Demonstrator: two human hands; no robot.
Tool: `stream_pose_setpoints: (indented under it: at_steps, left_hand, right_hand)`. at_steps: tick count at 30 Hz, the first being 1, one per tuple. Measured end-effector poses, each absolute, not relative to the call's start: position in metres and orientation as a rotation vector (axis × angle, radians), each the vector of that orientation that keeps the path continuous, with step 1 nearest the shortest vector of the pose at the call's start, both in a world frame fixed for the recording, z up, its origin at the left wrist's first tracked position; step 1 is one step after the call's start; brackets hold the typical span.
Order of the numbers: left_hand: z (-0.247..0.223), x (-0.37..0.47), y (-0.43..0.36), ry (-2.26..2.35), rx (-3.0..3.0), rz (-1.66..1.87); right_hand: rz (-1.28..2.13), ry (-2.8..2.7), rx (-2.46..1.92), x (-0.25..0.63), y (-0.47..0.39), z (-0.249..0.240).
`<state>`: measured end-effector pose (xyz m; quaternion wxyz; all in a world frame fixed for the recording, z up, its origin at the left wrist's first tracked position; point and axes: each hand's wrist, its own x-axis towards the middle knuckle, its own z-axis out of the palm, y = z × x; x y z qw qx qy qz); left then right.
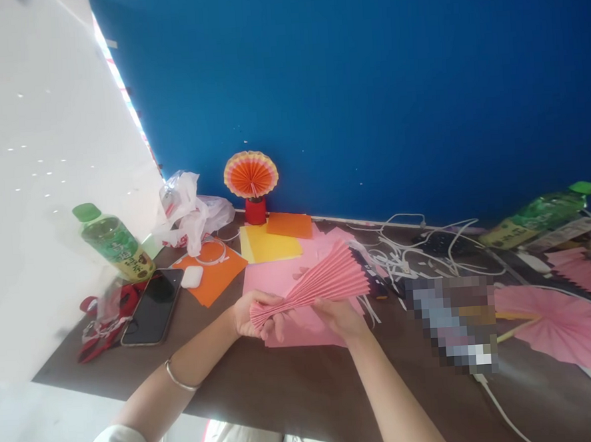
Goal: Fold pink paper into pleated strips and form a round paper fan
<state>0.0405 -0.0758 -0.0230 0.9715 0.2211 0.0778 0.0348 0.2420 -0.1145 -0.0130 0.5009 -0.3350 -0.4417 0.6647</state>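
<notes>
A pleated pink paper (324, 279) is held above the table in the head view, narrow at its left end and fanned out toward the upper right. My left hand (258, 316) is closed round the narrow end. My right hand (336, 315) grips the lower edge of the wider part, its fingers partly hidden behind the folds. Flat pink sheets (292, 334) lie under both hands. Just behind them are a yellow sheet (271, 244) and an orange sheet (290, 225).
An orange paper fan (250, 175) stands on a red base at the blue wall. Left are a green-capped bottle (117, 245), phone (153, 306) and white case (192, 276). Right are tangled white cables (393, 262), another bottle (535, 216) and a pink fan (567, 324).
</notes>
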Motion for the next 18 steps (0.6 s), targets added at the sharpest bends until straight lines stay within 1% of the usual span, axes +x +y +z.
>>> stream_pose_setpoints:
  at_steps: [6,12,14,18]
  left_hand:
    - [-0.026,0.038,-0.075,0.104,0.521,-0.055]
    - [-0.025,0.041,-0.074,0.166,0.572,-0.137]
    - [-0.023,0.04,-0.073,0.238,0.589,-0.097]
    - [-0.023,0.037,-0.071,0.29,0.548,0.129]
  right_hand:
    - [1.644,-1.247,-0.789,0.253,-0.124,-0.006]
    - [1.401,-1.256,-0.821,0.245,-0.123,-0.001]
    - [1.327,-1.173,-0.867,0.242,-0.119,-0.004]
    - [1.227,-0.949,-0.891,0.241,-0.11,-0.01]
